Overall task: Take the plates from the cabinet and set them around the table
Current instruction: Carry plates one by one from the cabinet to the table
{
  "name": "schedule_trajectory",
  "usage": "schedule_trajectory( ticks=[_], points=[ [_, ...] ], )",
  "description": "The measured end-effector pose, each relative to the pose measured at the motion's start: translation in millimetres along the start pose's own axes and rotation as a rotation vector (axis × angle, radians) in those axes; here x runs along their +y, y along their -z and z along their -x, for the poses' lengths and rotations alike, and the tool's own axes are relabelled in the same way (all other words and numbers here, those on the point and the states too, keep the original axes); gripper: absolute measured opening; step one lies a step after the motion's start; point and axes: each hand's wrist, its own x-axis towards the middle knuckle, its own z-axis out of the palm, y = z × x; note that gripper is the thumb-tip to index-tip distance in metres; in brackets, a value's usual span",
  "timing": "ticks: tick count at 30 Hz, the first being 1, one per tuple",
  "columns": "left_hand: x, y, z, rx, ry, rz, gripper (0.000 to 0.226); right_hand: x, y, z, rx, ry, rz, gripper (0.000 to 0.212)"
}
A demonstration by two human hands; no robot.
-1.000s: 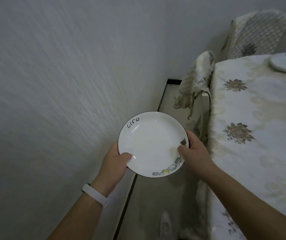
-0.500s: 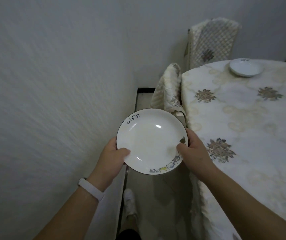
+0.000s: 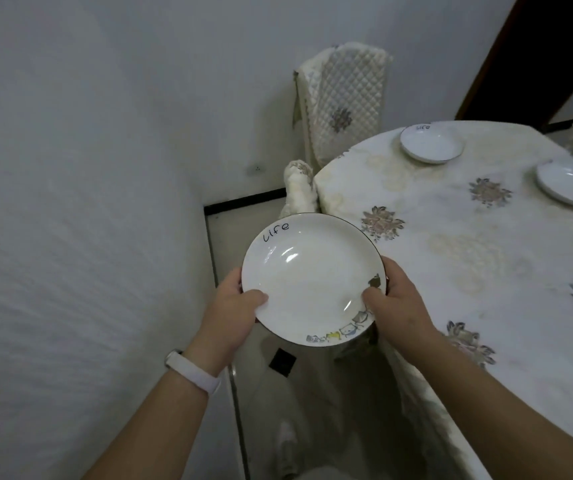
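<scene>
I hold a white plate (image 3: pixel 309 275) with a dark rim, the word "Life" and small cat drawings, level in front of me over the floor beside the table. My left hand (image 3: pixel 231 311) grips its left edge, thumb on top. My right hand (image 3: pixel 397 303) grips its right edge, thumb on the rim. The table (image 3: pixel 468 258) with a floral cream cloth lies to the right. Two more white plates sit on it: one at the far side (image 3: pixel 430 143), one at the right edge of view (image 3: pixel 571 181).
A white wall (image 3: pixel 80 202) runs close along my left. A quilted chair (image 3: pixel 344 98) stands behind the table in the corner, and another covered chair back (image 3: pixel 299 188) is tucked at the table's left edge. A narrow strip of floor (image 3: pixel 299 393) lies between wall and table.
The view has swung right and along the table, bringing a second plate on the table into sight. Both hands keep the same grip on the plate.
</scene>
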Motion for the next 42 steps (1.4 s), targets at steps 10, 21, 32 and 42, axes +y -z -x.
schedule_trajectory(
  ticks=[10, 21, 32, 42],
  points=[
    [50.2, -21.0, -111.6, -0.175, 0.006, -0.038, 0.035, -18.5, -7.2, -62.3, 0.244, -0.082, -0.126, 0.052],
    [65.2, -67.9, -214.0, -0.276, 0.057, -0.134, 0.035, -2.6, 10.0, -162.8, 0.303, -0.129, -0.167, 0.056],
    [105.4, -134.5, -344.3, -0.359, 0.034, -0.279, 0.035, -5.9, 39.5, -279.6, 0.413, -0.2, -0.185, 0.049],
    [95.9, -212.4, -400.8, -0.636, 0.061, -0.441, 0.039, 23.9, 72.2, -288.4, 0.573, -0.359, -0.243, 0.054]
  ],
)
